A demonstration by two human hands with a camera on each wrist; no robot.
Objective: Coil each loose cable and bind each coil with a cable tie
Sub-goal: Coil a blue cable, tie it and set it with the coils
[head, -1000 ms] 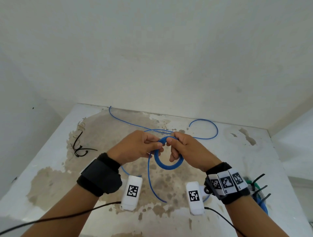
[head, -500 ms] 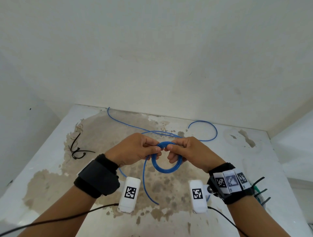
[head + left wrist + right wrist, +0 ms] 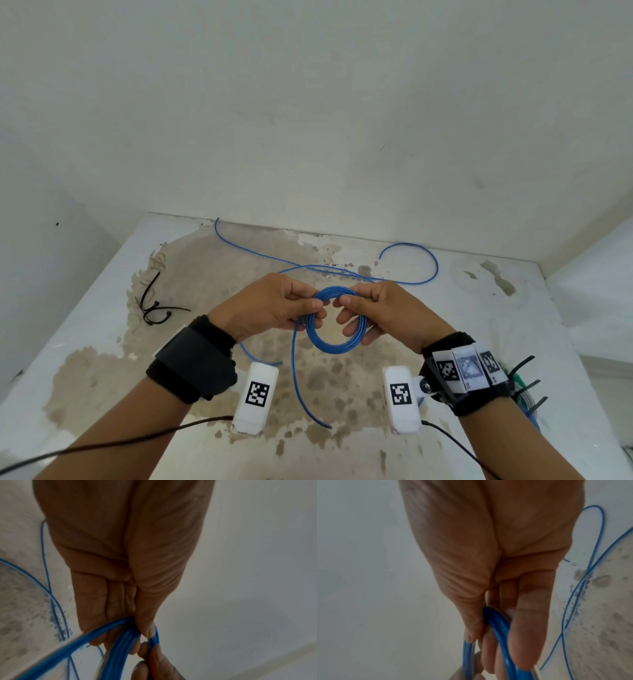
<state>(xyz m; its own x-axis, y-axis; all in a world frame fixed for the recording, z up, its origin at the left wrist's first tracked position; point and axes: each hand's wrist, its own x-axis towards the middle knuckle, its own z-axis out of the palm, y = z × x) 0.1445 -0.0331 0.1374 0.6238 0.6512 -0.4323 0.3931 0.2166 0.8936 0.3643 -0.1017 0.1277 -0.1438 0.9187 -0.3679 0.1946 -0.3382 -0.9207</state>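
Head view: both hands' fingers (image 3: pixel 310 303) pinching the blue coil (image 3: pixel 337 320) above mid-table (image 3: pixel 102 342), far from edges

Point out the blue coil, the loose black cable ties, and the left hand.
blue coil (image 3: pixel 329 346), head view, bottom of the loop.
black cable ties (image 3: pixel 154 310), head view, where the ties cross.
left hand (image 3: pixel 270 305), head view, back of the hand.
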